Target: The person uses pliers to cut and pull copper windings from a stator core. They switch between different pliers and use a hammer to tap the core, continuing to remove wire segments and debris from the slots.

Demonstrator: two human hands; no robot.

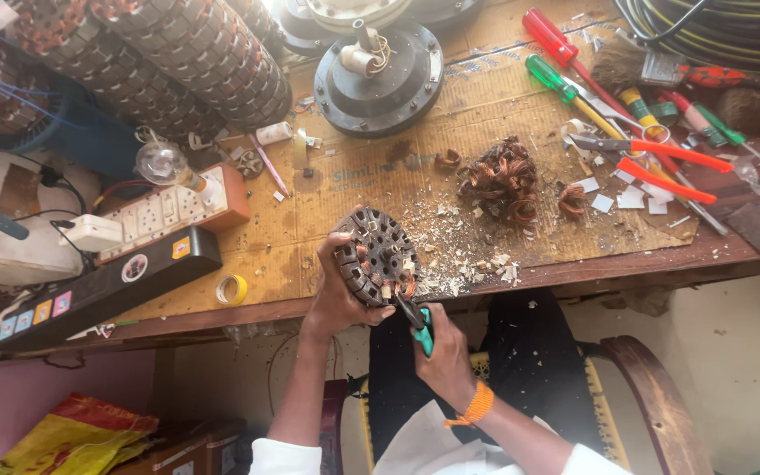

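- While the view looks down from the head camera, we see the left hand (338,295) clasped around a round slotted motor stator (377,257), held tilted at the near edge of the counter (345,189).
- At the stator's lower rim, the right hand (444,354) is clenched on the green handles of a small pair of pliers (417,324), whose tip meets a slot where a little copper wire shows.
- Just beyond the stator, we note a scatter of pale paper scraps (466,264); farther back lies a heap of stripped copper windings (500,182).
- To the right rest red-handled snips (661,158) and several screwdrivers (565,62); to the left sit a switchboard with sockets (169,211) and a small roll of yellow tape (233,288).
- Behind, a dark fan motor housing (380,75) stands near stacked stators (195,62).
- Risk, as we judge it: the plier tip works close to the left thumb, so a slip off the slot under force could drive it into the fingers.
- Risk, as we judge it: the stator is held off the counter's edge, so a loosened grip could drop it onto the lap or floor; loose scraps could fall likewise.
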